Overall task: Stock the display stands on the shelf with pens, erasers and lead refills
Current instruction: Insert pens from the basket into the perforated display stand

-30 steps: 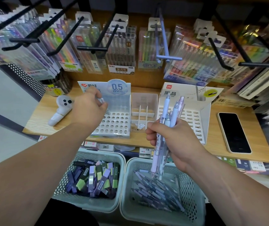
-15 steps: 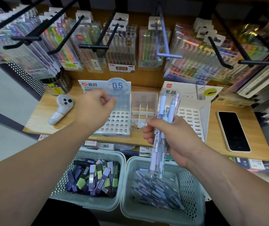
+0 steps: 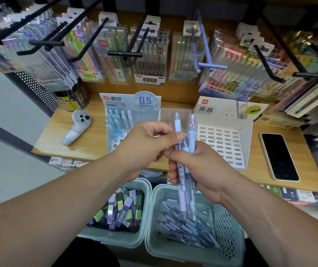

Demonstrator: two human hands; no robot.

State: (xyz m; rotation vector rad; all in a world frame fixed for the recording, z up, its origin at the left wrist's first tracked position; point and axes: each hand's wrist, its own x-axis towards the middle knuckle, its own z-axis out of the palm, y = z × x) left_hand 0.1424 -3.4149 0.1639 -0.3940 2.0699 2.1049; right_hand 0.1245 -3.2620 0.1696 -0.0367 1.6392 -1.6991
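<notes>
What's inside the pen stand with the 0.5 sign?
Pale blue pens sit in back rows of the stand; a few front holes are empty. The left hand covers the rest.

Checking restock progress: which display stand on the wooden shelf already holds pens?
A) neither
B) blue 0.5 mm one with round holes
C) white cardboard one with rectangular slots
B: pale blue pens stand in the back rows of the blue 0.5 mm stand with round holes.

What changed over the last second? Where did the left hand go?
The left hand came off the 0.5 mm pen stand, moved right to the bundle of pens and now pinches one pen near its top. The right hand kept gripping the bundle. Baskets and phone stayed put.
</notes>
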